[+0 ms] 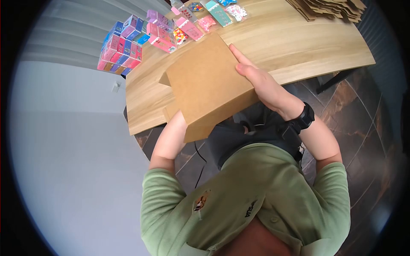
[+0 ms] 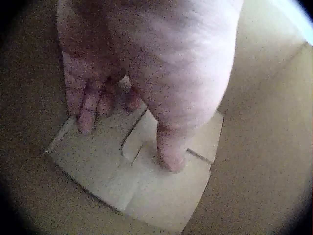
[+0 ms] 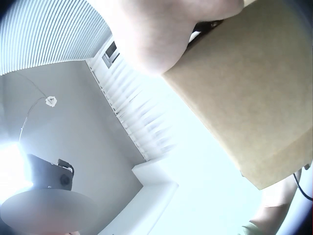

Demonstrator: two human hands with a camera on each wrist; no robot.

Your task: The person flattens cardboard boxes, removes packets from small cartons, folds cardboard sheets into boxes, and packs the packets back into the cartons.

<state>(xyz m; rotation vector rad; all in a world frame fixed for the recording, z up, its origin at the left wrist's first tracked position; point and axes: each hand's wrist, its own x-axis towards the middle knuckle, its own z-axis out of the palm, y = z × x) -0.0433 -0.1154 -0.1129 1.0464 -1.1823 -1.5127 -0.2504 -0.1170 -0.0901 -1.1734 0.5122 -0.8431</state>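
Observation:
A brown cardboard box (image 1: pixel 209 77) is held up tilted over the table's near edge, its flaps toward the left arm. Inside it, hidden from the head view, my left hand (image 2: pixel 151 58) reaches down with thumb and fingers extended onto the interlocking bottom flaps (image 2: pixel 112 166). My right hand (image 1: pixel 267 87) lies against the outside of the opposite end, fingers fairly straight. The right wrist view shows the heel of that hand beside the box wall (image 3: pixel 244 93).
Pink, purple and blue small boxes (image 1: pixel 121 53) are stacked at the table's left end. Along the far edge stand more small boxes (image 1: pixel 161 37) and bags of coloured pieces (image 1: pixel 206 23). Flattened cardboard (image 1: pixel 326 8) lies at the far right of the table (image 1: pixel 316 47).

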